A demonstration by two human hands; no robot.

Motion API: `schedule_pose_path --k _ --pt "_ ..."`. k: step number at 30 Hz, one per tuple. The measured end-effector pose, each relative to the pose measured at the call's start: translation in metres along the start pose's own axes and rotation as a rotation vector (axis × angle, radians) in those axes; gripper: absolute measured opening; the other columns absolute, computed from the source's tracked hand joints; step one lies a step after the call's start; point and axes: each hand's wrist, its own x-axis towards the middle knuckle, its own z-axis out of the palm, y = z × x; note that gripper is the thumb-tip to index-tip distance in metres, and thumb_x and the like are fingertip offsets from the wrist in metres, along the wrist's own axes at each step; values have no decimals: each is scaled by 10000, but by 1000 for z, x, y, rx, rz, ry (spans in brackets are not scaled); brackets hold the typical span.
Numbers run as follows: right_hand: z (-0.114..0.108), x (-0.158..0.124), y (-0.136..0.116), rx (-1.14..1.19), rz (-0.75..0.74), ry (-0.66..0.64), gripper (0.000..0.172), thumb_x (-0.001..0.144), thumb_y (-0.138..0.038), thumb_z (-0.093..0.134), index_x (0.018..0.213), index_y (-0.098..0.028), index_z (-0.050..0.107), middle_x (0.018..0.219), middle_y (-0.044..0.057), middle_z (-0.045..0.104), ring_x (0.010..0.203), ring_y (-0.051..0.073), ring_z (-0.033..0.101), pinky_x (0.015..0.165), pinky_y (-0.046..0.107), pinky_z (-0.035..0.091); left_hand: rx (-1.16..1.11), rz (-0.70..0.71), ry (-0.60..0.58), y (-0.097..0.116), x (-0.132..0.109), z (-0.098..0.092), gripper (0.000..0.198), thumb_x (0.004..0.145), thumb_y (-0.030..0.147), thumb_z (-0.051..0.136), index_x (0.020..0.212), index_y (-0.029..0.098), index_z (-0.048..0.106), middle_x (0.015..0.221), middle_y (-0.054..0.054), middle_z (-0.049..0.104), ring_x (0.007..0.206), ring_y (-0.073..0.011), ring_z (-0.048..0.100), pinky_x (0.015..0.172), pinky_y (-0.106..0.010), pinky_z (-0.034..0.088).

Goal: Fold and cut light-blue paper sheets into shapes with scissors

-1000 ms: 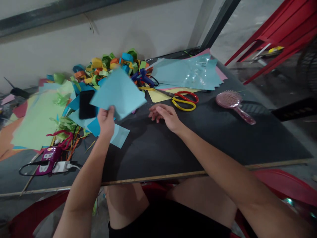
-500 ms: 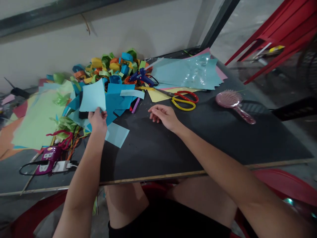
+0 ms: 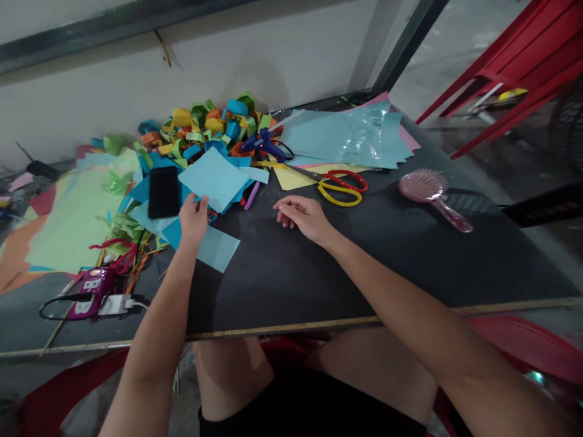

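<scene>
left hand [image 3: 193, 216] pinches a light blue paper square [image 3: 214, 179]; right hand [image 3: 304, 216] rests loosely curled, empty, fingertips partly hidden.

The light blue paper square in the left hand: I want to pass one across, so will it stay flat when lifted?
The light blue paper square, pinched at one corner by the left hand, looks thin, so it would probably droop or curl. It likely weighs very little, and a push across the black tabletop would probably slide it easily.

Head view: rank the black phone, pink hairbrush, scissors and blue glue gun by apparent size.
1. pink hairbrush and scissors, too alike to separate
2. black phone
3. blue glue gun, farther away, so unsure
</scene>
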Motion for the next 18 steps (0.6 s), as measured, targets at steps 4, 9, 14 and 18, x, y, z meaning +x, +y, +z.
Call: schedule_pose_path --k 4,9,14,18 --pt "0 -1 1 -16 -15 -9 307 829 -474 626 878 -177 684 673 16 655 535 97 566 486 226 428 104 81 48 -7 6 -8 560 824 380 680 1321 159 544 1153 -153 701 937 -252 710 696 -298 566" --pt "0 -2 0 -31 -31 -17 286 818 -456 637 862 -178 690 669 16 652 540 102 565 507 242 441 199 200 69 3 4 -16 580 834 297 648 1393 236 505 1436 -125 532 1256 -293 570 879 -346 566" --pt "1 -2 -2 -33 -21 -17 271 813 -441 639 855 -179 693 665 18 653 543 104 567 515 249 449 432 370 -161 12 -3 -17 633 797 383 699 1386 242 515 1534 -118 413 1362 -333 457 1081 -477 436" --pt "1 -3 -3 -40 -29 -18 266 813 -434 637 853 -177 690 662 17 653 544 106 570 515 250 449 674 456 -350 16 -10 -13 725 760 483 725 1402 235 498 1548 -122 387 1423 -366 357 1156 -546 296"
